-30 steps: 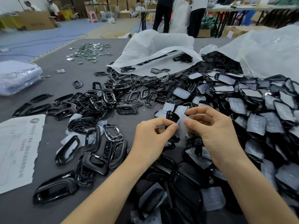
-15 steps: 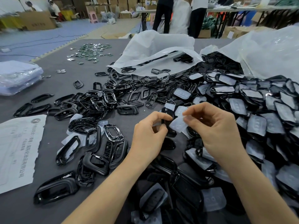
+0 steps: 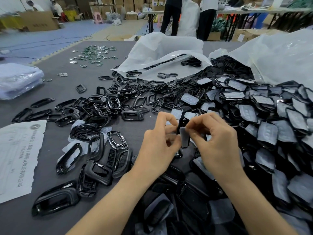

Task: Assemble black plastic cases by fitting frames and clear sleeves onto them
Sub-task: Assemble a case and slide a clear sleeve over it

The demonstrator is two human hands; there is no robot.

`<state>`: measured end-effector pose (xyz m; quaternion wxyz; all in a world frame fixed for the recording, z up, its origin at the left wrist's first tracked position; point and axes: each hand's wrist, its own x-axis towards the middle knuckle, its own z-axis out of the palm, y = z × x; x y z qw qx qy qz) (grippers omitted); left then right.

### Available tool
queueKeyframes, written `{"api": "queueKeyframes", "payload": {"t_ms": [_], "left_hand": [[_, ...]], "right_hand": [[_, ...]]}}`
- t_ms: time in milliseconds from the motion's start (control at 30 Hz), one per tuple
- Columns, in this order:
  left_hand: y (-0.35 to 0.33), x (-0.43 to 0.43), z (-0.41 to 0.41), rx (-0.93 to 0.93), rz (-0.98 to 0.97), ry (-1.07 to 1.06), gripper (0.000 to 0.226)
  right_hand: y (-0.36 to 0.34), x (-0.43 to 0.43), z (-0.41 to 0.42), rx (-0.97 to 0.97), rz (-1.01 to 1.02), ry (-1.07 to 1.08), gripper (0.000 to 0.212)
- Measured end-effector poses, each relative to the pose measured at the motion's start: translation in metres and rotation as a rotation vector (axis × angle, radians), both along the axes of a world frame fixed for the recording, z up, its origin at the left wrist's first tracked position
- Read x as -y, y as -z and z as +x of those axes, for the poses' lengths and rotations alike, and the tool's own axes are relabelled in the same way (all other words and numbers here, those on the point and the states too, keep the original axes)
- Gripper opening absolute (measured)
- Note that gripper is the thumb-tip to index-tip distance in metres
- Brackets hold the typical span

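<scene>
Scattered at my left lie glossy black oval plastic frames [image 3: 116, 139], too many to count. My left hand [image 3: 157, 146] pinches one narrow black plastic case [image 3: 180, 123] above the grey table [image 3: 135, 129], and my right hand [image 3: 218, 143] pinches one translucent soft sleeve [image 3: 184, 136] against it. Sleeving looks underway; next I'd seat it flush. At the right is an uncountable heap of sleeved cases [image 3: 267, 133].

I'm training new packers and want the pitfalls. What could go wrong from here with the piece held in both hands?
1. The clear sleeve is pinched only by fingertips of the right hand against the black case held by the left hand. It may slip or seat crooked.
2. If dropped, the piece would likely land in the pile of cases close by and get mixed in.
</scene>
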<state>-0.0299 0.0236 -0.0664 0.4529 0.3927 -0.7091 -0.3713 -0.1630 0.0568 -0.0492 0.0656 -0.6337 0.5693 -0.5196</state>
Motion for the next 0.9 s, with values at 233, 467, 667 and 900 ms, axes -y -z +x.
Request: {"api": "queueKeyframes", "payload": {"t_ms": [233, 467, 667, 900], "left_hand": [[0.000, 0.000, 0.000, 0.085, -0.086, 0.046, 0.039], [-0.005, 0.001, 0.001, 0.152, -0.164, 0.058, 0.030], [-0.004, 0.002, 0.004, 0.095, -0.098, 0.094, 0.038], [-0.005, 0.002, 0.006, 0.030, -0.005, 0.155, 0.039]], "right_hand": [[0.001, 0.000, -0.002, 0.089, 0.032, 0.051, 0.025], [-0.002, 0.000, -0.007, 0.190, 0.155, 0.002, 0.025], [-0.003, 0.004, -0.015, 0.476, 0.372, -0.127, 0.018], [-0.003, 0.004, -0.019, 0.853, 0.514, -0.290, 0.015]]}}
